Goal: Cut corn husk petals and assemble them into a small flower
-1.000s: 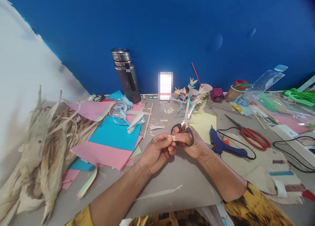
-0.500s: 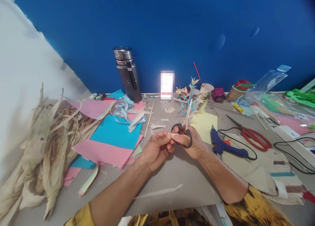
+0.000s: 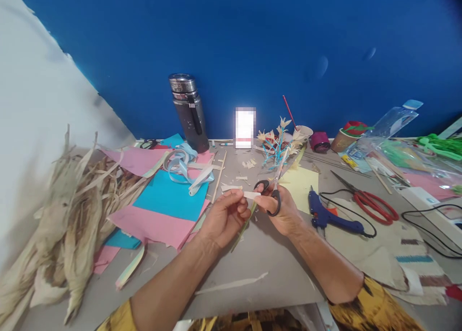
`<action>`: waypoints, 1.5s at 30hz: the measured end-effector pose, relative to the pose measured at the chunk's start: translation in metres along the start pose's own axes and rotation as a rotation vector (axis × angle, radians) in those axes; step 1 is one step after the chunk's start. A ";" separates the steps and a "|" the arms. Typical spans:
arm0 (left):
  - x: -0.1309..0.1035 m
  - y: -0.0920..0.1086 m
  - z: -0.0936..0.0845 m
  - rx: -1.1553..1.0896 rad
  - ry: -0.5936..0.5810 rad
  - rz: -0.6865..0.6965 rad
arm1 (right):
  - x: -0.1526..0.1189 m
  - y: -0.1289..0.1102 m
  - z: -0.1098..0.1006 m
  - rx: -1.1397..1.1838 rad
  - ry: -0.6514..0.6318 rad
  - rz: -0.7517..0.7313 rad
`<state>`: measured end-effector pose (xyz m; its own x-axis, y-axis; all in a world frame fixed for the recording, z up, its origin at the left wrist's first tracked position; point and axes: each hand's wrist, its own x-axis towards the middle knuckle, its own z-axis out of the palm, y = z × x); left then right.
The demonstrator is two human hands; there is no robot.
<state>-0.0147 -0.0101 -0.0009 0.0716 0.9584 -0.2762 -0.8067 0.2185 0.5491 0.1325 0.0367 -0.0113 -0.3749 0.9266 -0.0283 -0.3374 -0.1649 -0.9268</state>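
Observation:
Over the grey table (image 3: 252, 259), my left hand (image 3: 224, 220) pinches a small pale strip (image 3: 251, 195) at its fingertips, with a thin greenish stick (image 3: 242, 230) slanting down below the fingers. My right hand (image 3: 283, 210) has its fingers through the black handles of small scissors (image 3: 272, 189), whose blades point away toward a pale paper flower sprig on blue stems (image 3: 277, 143). Its fingertips also touch the strip's right end.
Dried husks (image 3: 68, 210) pile at the left. Pink and blue paper sheets (image 3: 162, 206) and curled ribbon (image 3: 184, 165) lie left of centre. A dark flask (image 3: 188, 110) stands at the wall. A blue glue gun (image 3: 330, 215), red scissors (image 3: 371, 203) and cables lie to the right.
My hands have lifted slightly and moved a little apart. The pale strip is now plainly held out between them, and the thin stick shows below my left fingers.

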 end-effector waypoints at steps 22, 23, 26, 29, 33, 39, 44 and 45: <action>-0.003 0.023 -0.003 0.401 0.117 0.263 | 0.000 -0.014 -0.011 -0.628 -0.494 0.158; -0.003 0.023 -0.003 0.413 0.133 0.268 | -0.001 -0.014 -0.010 -0.628 -0.520 0.169; -0.002 0.022 -0.004 0.447 0.152 0.276 | -0.003 -0.015 -0.007 -0.606 -0.556 0.194; -0.003 0.021 -0.003 0.467 0.144 0.288 | -0.005 -0.016 -0.005 -0.614 -0.551 0.201; -0.004 0.020 0.001 0.458 0.149 0.280 | -0.006 -0.016 -0.004 -0.652 -0.529 0.184; -0.003 0.020 0.001 0.433 0.152 0.275 | -0.006 -0.013 -0.003 -0.659 -0.490 0.188; -0.003 0.020 0.000 0.436 0.127 0.288 | -0.006 -0.009 -0.001 -0.586 -0.435 0.261; -0.003 0.020 0.000 0.439 0.127 0.287 | -0.007 -0.008 -0.001 -0.575 -0.428 0.270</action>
<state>-0.0312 -0.0091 0.0106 -0.2090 0.9672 -0.1444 -0.4608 0.0328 0.8869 0.1384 0.0323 -0.0036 -0.7216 0.6483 -0.2429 0.2719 -0.0573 -0.9606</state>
